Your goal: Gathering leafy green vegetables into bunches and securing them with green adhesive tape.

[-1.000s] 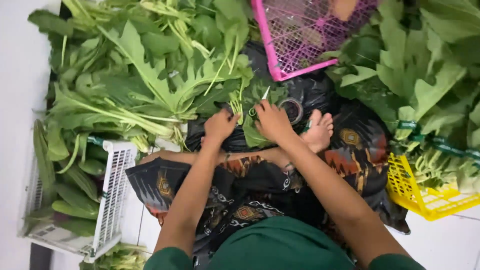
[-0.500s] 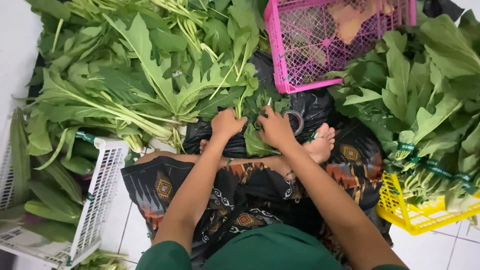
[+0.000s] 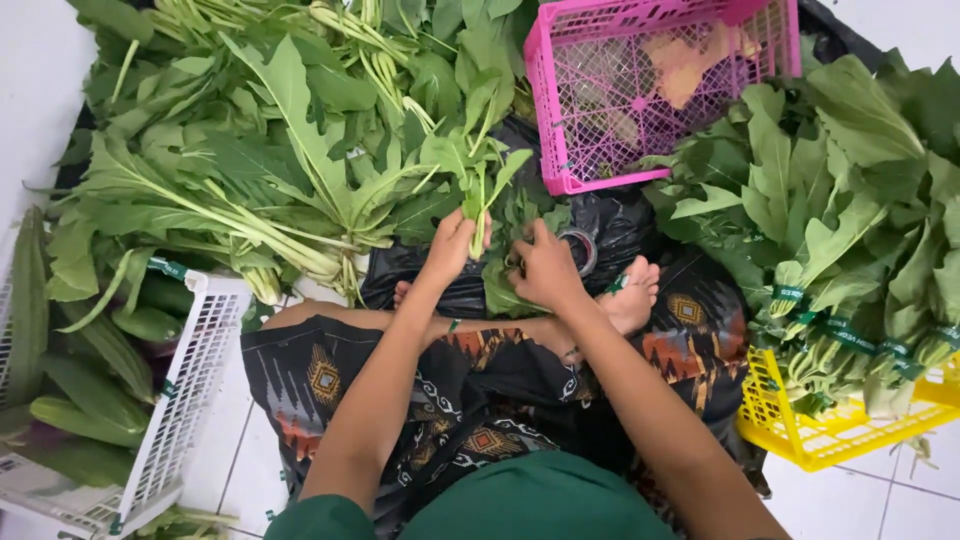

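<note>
Centre frame, above crossed legs: left hand [image 3: 449, 247] closed round small bunch of leafy stems [image 3: 478, 190], held upright, likely to even the ends. Right hand [image 3: 541, 268] curled on loose leaves [image 3: 507, 285] just beside, near tape roll [image 3: 580, 248]. Pink crate [image 3: 560, 150] upper right.

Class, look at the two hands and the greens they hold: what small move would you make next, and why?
Probably bind the small bunch of leafy stalks. The left hand grips it upright by the stems, the right hand rests at loose leaves beside it, a tape roll lies just right of that hand, and the greens in the yellow crate already wear green bands.
</note>
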